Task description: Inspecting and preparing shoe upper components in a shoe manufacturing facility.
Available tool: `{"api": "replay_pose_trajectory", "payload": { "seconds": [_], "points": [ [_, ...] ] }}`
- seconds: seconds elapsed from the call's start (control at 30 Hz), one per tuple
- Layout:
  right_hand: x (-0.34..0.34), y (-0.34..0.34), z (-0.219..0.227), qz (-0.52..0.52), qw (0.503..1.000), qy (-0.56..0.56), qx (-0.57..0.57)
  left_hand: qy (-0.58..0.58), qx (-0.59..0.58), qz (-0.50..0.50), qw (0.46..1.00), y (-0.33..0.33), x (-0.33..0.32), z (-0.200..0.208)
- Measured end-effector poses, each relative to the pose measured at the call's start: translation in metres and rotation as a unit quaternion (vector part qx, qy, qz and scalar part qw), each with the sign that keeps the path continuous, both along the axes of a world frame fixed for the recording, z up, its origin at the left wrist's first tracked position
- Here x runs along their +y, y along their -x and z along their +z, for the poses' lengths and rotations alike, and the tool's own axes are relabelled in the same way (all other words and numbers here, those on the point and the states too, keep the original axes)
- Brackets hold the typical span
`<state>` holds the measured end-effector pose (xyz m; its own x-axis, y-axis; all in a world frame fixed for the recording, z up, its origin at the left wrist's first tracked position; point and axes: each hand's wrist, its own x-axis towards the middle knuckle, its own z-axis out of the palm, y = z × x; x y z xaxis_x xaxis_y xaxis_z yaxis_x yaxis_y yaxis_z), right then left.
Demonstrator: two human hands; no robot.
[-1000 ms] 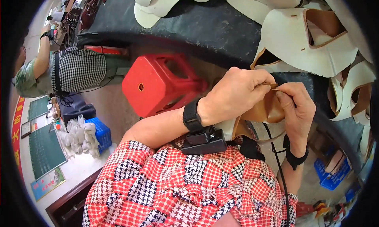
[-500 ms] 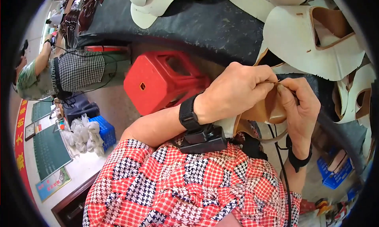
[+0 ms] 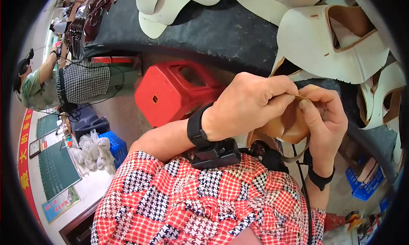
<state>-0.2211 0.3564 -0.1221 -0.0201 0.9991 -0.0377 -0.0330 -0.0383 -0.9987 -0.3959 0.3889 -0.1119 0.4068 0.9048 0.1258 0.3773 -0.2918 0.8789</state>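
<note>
A tan leather piece with a curved, cut-out shape hangs below my two hands, over my lap. My left hand pinches its upper edge between thumb and fingers. Close beside it, my right hand grips the same edge, with the thumb pressed on the near face. The fingertips of both hands nearly meet there. Whether a small tool or thread lies between them cannot be made out. Just beyond my hands, pale leather pieces with cut-out openings lie on a dark-covered table.
A red plastic stool lies left of my left arm. Farther left, a person in a checked apron works at the table. Blue baskets stand at right and left. A black cable runs down beside my right arm.
Both hands have shifted slightly while keeping the leather edge pinched. My view has moved a little. The person at the left has come further into view.
</note>
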Motion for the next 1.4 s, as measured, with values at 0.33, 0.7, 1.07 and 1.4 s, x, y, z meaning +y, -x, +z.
{"api": "replay_pose_trajectory", "payload": {
  "seconds": [0.33,0.7,1.07,1.4],
  "points": [
    [0.001,-0.011,-0.004,0.038,0.995,0.033,0.085,-0.030,0.002,0.008,1.000,-0.011,-0.009,-0.002],
    [0.002,-0.006,-0.001,0.085,0.984,0.129,0.092,0.082,0.006,-0.022,0.996,-0.002,-0.008,0.000],
    [0.006,-0.015,-0.021,0.172,0.915,0.244,0.273,0.431,-0.232,-0.048,0.871,0.007,-0.007,-0.008],
    [0.021,-0.010,-0.025,0.196,0.875,0.315,0.312,0.412,-0.203,-0.029,0.888,0.013,-0.006,-0.005]
  ]
}}
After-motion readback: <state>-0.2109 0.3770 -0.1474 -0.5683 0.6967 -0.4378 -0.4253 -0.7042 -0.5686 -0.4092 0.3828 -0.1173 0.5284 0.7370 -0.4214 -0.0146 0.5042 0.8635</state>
